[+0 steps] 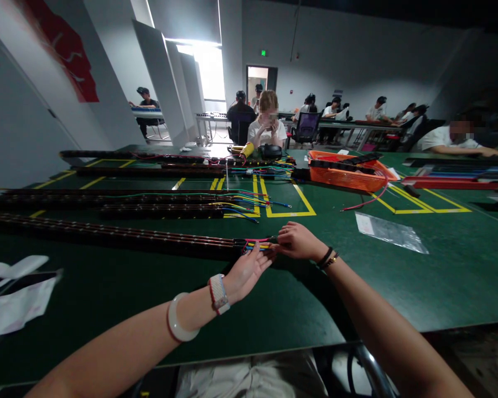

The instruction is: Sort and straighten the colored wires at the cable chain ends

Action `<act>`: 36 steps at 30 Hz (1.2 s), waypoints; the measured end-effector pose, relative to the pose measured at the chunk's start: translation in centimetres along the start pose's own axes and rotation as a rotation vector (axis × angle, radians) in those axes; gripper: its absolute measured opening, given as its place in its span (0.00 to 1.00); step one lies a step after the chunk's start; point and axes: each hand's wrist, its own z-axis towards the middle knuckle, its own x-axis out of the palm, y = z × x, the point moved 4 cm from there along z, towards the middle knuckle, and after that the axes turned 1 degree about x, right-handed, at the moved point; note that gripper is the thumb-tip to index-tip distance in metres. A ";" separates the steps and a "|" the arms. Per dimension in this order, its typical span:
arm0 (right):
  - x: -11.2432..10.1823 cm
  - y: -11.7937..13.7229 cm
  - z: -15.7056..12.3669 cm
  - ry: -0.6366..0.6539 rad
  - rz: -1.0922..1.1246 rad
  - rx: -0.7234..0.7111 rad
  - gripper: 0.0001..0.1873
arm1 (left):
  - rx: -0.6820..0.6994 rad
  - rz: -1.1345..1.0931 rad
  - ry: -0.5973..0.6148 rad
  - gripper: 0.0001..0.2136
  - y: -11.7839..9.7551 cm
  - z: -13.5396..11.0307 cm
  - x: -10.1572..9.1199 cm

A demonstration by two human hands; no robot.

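A long black strip (pixel 108 236) with red lines lies across the green table (pixel 440 276), its right end trailing coloured wires (pixel 259 243). My left hand (pixel 247 271) lies palm up under those wires, fingers stretched and touching them. My right hand (pixel 299 241) is closed in a pinch on the wire ends just right of the strip's end. A white bangle and a watch sit on my left wrist, dark bands on my right.
More black strips with coloured wires (pixel 149 202) lie further back. An orange basket (pixel 344 172) stands at the back right, a clear plastic bag (pixel 390 231) lies to the right, white papers (pixel 12 301) at the left. People sit at tables behind.
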 end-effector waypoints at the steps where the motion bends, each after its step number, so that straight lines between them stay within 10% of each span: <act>1: 0.3 -0.2 0.1 -0.005 0.004 0.042 0.21 | 0.000 -0.006 -0.015 0.11 0.0 0.0 0.0; 7: 1.9 -1.9 0.2 -0.081 0.061 0.320 0.23 | 0.002 0.041 0.010 0.13 -0.1 -0.2 0.2; 17: 1.9 -2.4 1.2 -0.147 -0.037 0.391 0.23 | -0.005 0.039 0.032 0.15 -0.2 0.0 0.2; 36: 1.1 -0.6 -0.7 0.356 0.678 0.527 0.33 | -0.018 0.026 0.022 0.15 0.0 -0.1 0.0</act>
